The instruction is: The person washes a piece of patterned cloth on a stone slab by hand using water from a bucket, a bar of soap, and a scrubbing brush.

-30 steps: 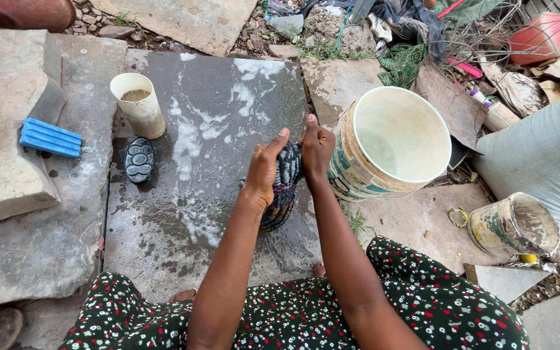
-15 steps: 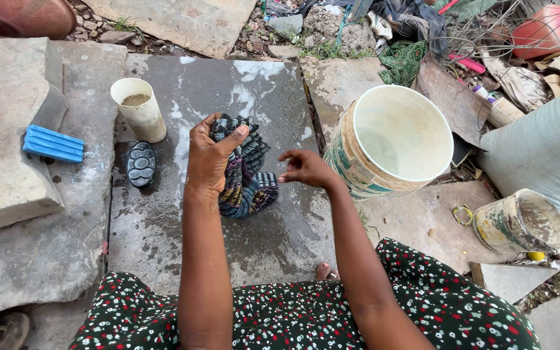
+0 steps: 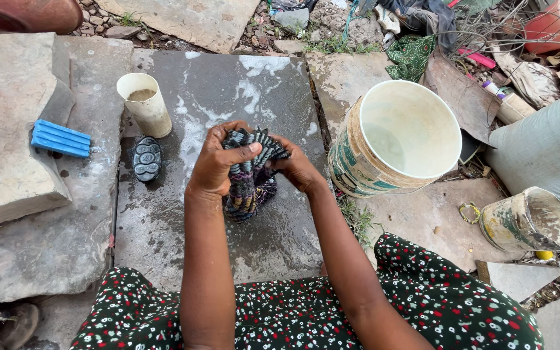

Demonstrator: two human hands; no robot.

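Observation:
A wet, dark striped cloth (image 3: pixel 251 178) hangs bunched over a soapy grey stone slab (image 3: pixel 215 97). My left hand (image 3: pixel 218 162) grips its upper left part, thumb across the top. My right hand (image 3: pixel 296 167) holds the cloth from the right side, fingers closed into the fabric. The cloth's lower end droops toward the slab between my forearms.
A dark scrubbing brush (image 3: pixel 146 159) and a cream cup (image 3: pixel 142 104) stand at the slab's left. A blue soap bar (image 3: pixel 60 138) lies on a raised stone (image 3: pixel 8 129). A large white bucket (image 3: pixel 396 139) with water sits right; a smaller dirty pail (image 3: pixel 529 220) lies further right.
A second ago both hands pressed the cloth low on the slab. The left hand then lifted it alone, and now the right hand has come back and taken hold too.

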